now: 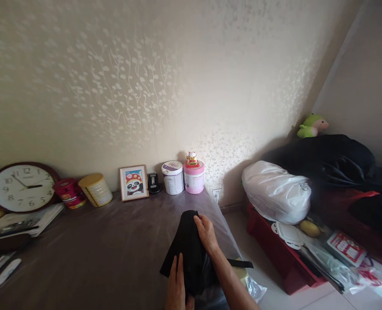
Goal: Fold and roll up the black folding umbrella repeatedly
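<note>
A black cloth item [191,245] with a folded, tapering shape is in front of me at the table's right side. Its exact kind does not show. My right hand [206,234] pinches its upper right edge between thumb and fingers. Low on its left side rests my left hand [177,282], with the fingers stretched out flat against the fabric and the thumb partly hidden. A black strap [240,263] sticks out to the right behind my right forearm. Beneath it, a yellowish thing and clear plastic [255,289] show at the table edge.
Along the wall on the dark-covered table [113,249] stand a clock [24,187], tins [96,190], a panda picture [134,183] and round tubs [173,178] topped partly by a cat figurine [192,159]. Right of the table, a red box [281,258] bears a white bag [276,191].
</note>
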`<move>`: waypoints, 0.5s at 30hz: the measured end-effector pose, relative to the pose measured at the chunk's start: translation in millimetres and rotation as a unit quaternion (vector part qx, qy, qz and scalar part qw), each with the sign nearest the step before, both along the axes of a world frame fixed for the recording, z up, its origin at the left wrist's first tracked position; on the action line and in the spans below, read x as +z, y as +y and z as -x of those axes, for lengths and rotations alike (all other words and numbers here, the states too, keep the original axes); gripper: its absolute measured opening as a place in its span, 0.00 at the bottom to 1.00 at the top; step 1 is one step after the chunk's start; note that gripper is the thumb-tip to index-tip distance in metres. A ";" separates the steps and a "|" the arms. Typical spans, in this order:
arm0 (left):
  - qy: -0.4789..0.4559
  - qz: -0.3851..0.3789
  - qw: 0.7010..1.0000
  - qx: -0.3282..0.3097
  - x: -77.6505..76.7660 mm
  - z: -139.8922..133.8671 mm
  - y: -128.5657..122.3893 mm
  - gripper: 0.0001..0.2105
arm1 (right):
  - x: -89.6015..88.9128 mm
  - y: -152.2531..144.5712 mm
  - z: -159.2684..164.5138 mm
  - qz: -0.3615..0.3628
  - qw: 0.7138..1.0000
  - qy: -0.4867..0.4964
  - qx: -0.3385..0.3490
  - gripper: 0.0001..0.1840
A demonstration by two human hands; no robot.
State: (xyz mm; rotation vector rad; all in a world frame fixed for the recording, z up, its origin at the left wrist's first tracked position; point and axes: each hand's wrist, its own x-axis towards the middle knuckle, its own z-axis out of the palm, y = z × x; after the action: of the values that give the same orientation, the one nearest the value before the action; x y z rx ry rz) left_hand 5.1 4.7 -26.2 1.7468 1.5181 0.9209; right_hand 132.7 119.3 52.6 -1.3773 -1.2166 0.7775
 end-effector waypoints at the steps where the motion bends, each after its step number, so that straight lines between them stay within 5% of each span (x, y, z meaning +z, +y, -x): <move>1: 0.003 -0.001 1.000 0.003 -1.5 -0.5 0.4 0.43 | -0.8 1.7 4.6 0.003 1.000 -0.007 -0.003 0.21; 8: 0.031 0.000 1.000 -0.002 -5.5 1.7 1.4 0.38 | -2.3 8.6 23.8 0.027 0.993 -0.113 0.000 0.15; 15: 0.228 0.061 0.972 0.001 1.1 0.0 2.6 0.32 | 4.6 9.1 33.5 0.121 0.968 -0.195 0.102 0.12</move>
State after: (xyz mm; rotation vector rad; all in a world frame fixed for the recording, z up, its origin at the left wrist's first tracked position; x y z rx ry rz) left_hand 5.1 7.3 -25.1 1.9510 1.8158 0.4267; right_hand 99.2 128.4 57.3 -1.6779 -1.6320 0.8424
